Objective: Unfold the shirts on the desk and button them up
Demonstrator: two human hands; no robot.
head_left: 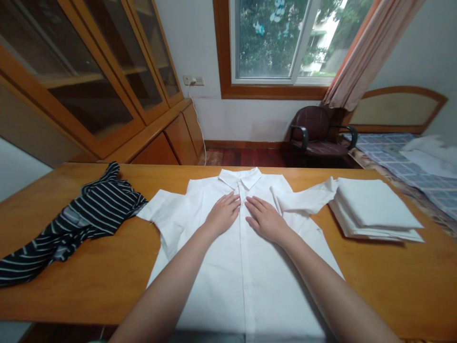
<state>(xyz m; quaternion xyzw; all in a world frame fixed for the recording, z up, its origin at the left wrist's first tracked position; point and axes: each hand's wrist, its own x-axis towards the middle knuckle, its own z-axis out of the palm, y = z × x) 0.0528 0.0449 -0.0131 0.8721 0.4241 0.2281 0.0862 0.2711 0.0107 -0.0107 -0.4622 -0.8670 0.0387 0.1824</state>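
Note:
A white short-sleeved shirt [221,271] lies face up on the wooden table [117,276], its collar [241,180] at the far edge and its hem toward me. My left hand [224,209] rests flat on the chest, just left of the button placket, fingers stretched out. On the other side of the placket, my right hand [264,216] lies flat with its fingers extended too. Both sleeves spread outward; the one on the right is creased and reaches a stack of folded white cloth. Neither hand grips the fabric.
A black-and-white striped garment [100,205] lies crumpled on the left of the table, touching the shirt's sleeve. Folded white cloths [378,207] are stacked at right. Beyond the table are a glass-door cabinet [143,114], an office chair [316,131] and a bed [396,147].

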